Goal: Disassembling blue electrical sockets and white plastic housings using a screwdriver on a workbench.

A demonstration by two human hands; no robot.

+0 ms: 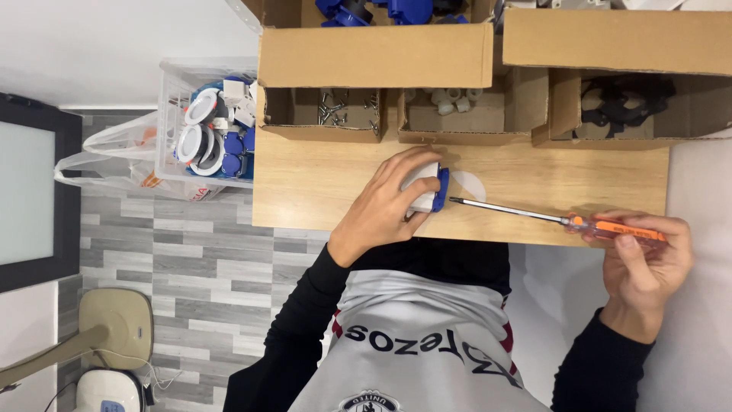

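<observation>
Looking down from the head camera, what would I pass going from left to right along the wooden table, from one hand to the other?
Left hand → white and blue part it grips → screwdriver's metal shaft → orange screwdriver handle → right hand holding that handle at the table's right edge.

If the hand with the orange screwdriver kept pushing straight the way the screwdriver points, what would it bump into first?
The right hand aims the screwdriver leftward, so its tip would probably first meet the blue-and-white part gripped by the left hand. The tip already looks very near it, though depth is unclear.
</observation>
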